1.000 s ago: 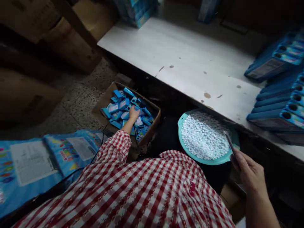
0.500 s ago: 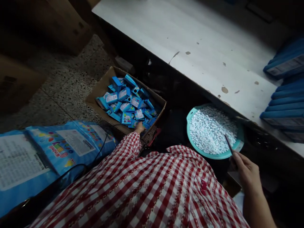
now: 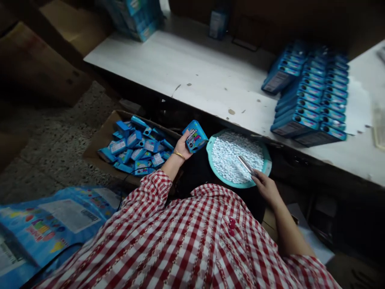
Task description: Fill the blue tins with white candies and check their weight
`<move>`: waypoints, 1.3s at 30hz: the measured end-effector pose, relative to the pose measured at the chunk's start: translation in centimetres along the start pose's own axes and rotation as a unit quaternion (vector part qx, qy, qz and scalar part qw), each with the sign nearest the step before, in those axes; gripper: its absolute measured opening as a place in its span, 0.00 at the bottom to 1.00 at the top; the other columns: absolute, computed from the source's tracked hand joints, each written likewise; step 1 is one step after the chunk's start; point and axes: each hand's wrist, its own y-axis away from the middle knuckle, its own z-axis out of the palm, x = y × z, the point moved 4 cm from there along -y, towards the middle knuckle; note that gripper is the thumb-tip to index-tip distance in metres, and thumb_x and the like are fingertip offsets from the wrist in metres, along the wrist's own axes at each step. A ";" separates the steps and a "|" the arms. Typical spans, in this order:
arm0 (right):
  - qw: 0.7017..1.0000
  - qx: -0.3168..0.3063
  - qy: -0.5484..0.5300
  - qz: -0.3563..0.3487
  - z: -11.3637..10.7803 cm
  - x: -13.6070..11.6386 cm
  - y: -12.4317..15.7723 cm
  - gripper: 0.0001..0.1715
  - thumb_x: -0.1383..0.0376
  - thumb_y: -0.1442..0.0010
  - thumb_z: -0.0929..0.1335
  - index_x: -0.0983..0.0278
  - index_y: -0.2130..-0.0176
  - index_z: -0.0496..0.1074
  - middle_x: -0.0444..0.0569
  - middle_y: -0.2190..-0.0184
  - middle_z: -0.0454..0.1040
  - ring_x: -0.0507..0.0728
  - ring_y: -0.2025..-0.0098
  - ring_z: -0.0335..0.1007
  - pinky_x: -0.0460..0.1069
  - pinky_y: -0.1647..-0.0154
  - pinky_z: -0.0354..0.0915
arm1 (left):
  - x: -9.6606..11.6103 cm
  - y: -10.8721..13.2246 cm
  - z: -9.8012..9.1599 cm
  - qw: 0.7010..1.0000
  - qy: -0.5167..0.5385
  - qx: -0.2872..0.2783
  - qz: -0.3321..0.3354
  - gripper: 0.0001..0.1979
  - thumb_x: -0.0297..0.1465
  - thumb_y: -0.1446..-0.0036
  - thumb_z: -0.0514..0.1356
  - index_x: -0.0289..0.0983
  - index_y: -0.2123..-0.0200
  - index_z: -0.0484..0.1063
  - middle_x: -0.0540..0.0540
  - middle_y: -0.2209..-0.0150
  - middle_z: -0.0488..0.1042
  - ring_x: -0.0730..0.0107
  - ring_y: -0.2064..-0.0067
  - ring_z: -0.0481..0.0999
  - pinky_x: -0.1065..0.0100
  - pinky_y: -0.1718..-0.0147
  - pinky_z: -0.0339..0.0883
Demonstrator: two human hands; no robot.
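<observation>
My left hand [image 3: 183, 147] is closed around a small blue candy box [image 3: 195, 137], held up just left of the basin with its printed face toward me. A turquoise basin [image 3: 209, 154] full of small pale candies [image 3: 231, 154] sits near my lap, under the table's edge. In my right hand [image 3: 264, 185] is a metal scoop [image 3: 246, 165], its far end over the candies; whether it carries any I cannot tell. To the left, a cardboard carton [image 3: 98, 130] contains many more blue boxes [image 3: 140, 146] lying jumbled.
Rows of blue boxes [image 3: 313, 100] stand on the right of the white table [image 3: 207, 92]. A wrapped blue stack [image 3: 135, 18] is at its back left. Large blue printed bags [image 3: 69, 216] lie at my left, with a dark cable across them. Brown cartons [image 3: 45, 64] stand beyond.
My left hand has come up out of the carton with a blue box and moved right, beside the basin. The right hand keeps the scoop over the candies. The view has turned right.
</observation>
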 end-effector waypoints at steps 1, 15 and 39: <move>0.999 0.000 0.038 -0.010 -0.4 0.1 0.4 0.24 0.56 0.40 0.60 0.65 0.50 0.69 0.56 0.52 0.73 0.61 0.51 0.70 0.56 0.51 0.66 | -0.8 0.1 2.2 0.999 0.023 -0.022 -0.041 0.19 0.45 0.48 0.59 0.36 0.61 0.70 0.43 0.63 0.77 0.59 0.57 0.77 0.56 0.53 0.70; 0.950 -0.095 0.296 0.038 3.5 -1.1 -2.9 0.22 0.64 0.36 0.57 0.62 0.44 0.63 0.54 0.55 0.72 0.57 0.56 0.70 0.48 0.62 0.64 | -11.7 0.5 8.0 0.990 0.000 0.009 -0.141 0.21 0.30 0.56 0.69 0.35 0.59 0.67 0.44 0.66 0.76 0.61 0.61 0.77 0.48 0.53 0.66; 0.998 -0.028 0.022 -0.044 -6.1 -3.7 -1.9 0.20 0.62 0.42 0.65 0.63 0.51 0.72 0.53 0.52 0.74 0.59 0.51 0.70 0.51 0.51 0.64 | -10.1 0.3 11.0 0.972 0.087 0.105 -0.193 0.08 0.30 0.40 0.55 0.33 0.60 0.70 0.44 0.70 0.76 0.68 0.69 0.77 0.60 0.62 0.73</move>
